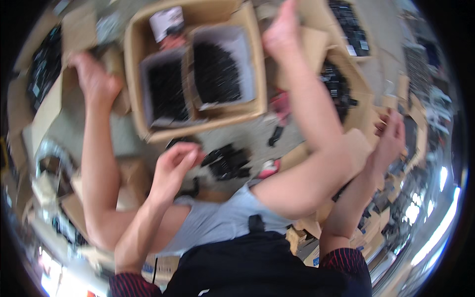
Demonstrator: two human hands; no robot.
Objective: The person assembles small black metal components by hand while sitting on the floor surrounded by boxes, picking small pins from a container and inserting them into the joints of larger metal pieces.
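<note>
My left hand hovers low in front of the large cardboard box, beside loose black plastic parts between my legs. Its fingers are curled in against the thumb; whatever they may hold is hidden. Far out to the right, beyond my right knee, is my right hand, next to an open carton with black parts in it. Blur smears its bent fingers. Inside the large box, two lined compartments are filled with small black pieces, split by a cardboard divider.
A white card and something reddish lie at the box's far left. More cartons hold black items at the far left and far right. A red-and-white item lies by my right thigh. My bare legs flank the large box.
</note>
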